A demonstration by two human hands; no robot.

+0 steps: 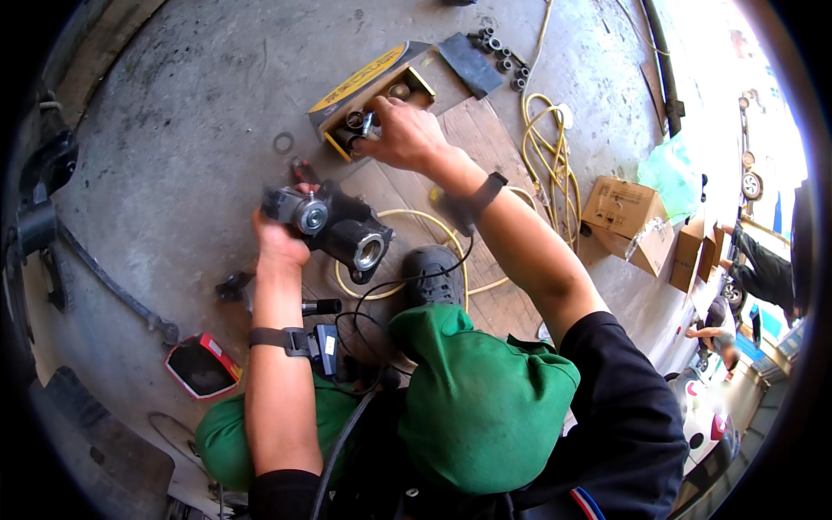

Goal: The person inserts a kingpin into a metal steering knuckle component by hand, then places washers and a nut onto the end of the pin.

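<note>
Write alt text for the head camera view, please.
Seen from above, a person's left hand holds a black metal part while the right hand reaches into a yellow-lidded box of small parts. Yellow hose and cardboard boxes lie on the concrete floor.

**Black, yellow and green on a grey workshop floor**

A black metal housing (334, 227) with bright silver bores contrasts with the grey concrete floor (191, 113). The open box (368, 91) shows a yellow lid with dark lettering and a black edge. A pale yellow hose (550, 160) coils beside brown cardboard cartons (626, 212). The trousers (481, 403) are green, the sleeve (637, 416) black, the shoe (431, 276) dark grey. A red-and-black case (202, 366) lies nearby.
</note>
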